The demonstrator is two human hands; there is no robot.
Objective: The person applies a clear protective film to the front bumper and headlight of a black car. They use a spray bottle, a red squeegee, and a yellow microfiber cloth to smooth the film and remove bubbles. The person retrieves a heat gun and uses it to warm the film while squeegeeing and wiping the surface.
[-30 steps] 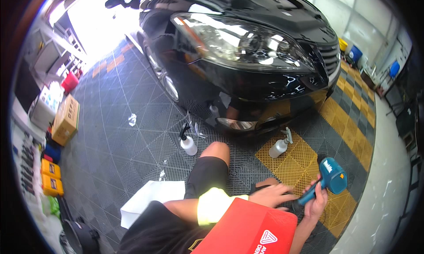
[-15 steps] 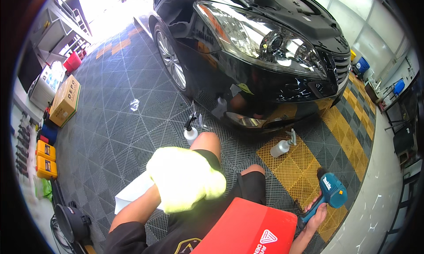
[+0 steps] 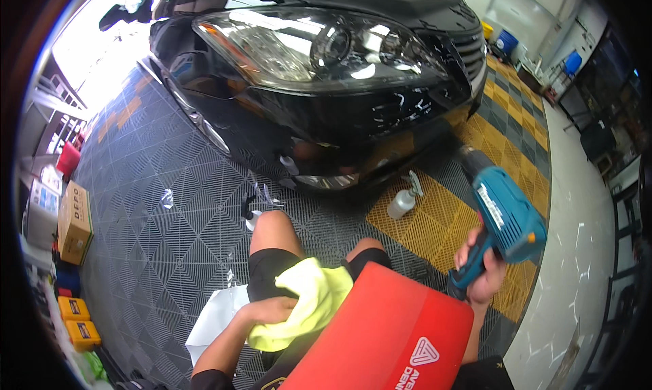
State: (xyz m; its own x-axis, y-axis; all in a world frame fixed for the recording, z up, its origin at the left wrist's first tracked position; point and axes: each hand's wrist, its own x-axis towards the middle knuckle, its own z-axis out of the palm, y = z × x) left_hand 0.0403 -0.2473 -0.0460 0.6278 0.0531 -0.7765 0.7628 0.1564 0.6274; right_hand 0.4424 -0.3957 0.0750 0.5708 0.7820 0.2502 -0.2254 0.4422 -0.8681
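Red panel (image 3: 387,336) propped across lap, nearest to camera, hiding part of both forearms. Left hand (image 3: 268,310) closed round bunched yellow cloth (image 3: 309,302), fingers curled into folds, resting on thigh; probably kept handy for wiping. Right hand (image 3: 483,264) wrapped tight on grip of teal heat gun (image 3: 501,217), nozzle raised and aimed toward bumper (image 3: 353,128), held clear of lap, likely to keep hot end off legs and panel. White sheet (image 3: 214,315) flat on floor beside left leg. Knees bent, crouched low before car front. Spray bottle (image 3: 402,201) upright on yellow tiles, just under bumper, within reach of right side. Second bottle (image 3: 251,217) beyond left knee, partly hidden. Headlight (image 3: 319,50) above. Cardboard box (image 3: 73,220) and yellow containers (image 3: 75,319) along left wall, well apart.
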